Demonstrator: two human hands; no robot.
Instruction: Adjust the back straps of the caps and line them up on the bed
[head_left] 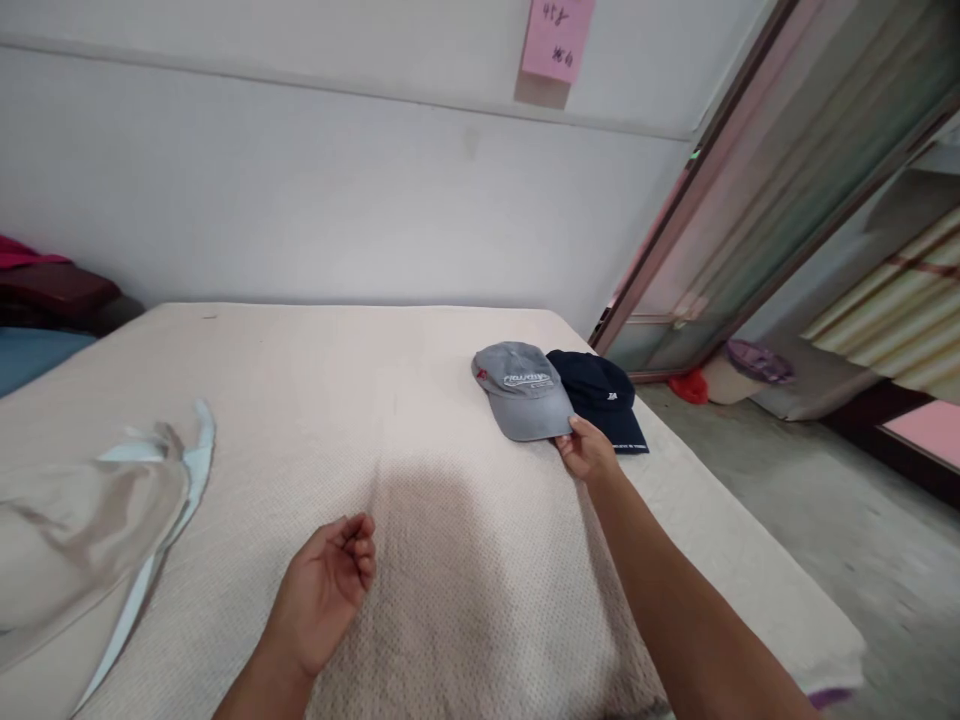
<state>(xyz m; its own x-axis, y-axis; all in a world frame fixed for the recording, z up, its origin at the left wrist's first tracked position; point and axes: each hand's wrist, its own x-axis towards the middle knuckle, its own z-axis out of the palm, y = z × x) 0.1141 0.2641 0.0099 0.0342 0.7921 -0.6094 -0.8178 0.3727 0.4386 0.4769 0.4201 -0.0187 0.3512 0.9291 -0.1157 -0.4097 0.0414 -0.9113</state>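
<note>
A grey baseball cap (517, 380) with white lettering lies near the back right of the padded white surface. My right hand (587, 450) pinches the right edge of its brim between thumb and fingers. Partly behind the grey cap, a navy baseball cap (596, 385) rests with small white marks on its front and brim. My left hand (330, 580) hovers over the surface near the front middle, palm turned inward, its fingers curled and holding nothing that I can see. A beige cloth item (82, 520) with pale blue straps lies at the left.
The white surface (337, 380) meets a pale wall (337, 200) at the back. A pink note (559, 40) is stuck high on that wall. Beyond the right edge is a grey floor (795, 480), with a bin (739, 375) by a sliding door. Dark red and blue items sit at far left.
</note>
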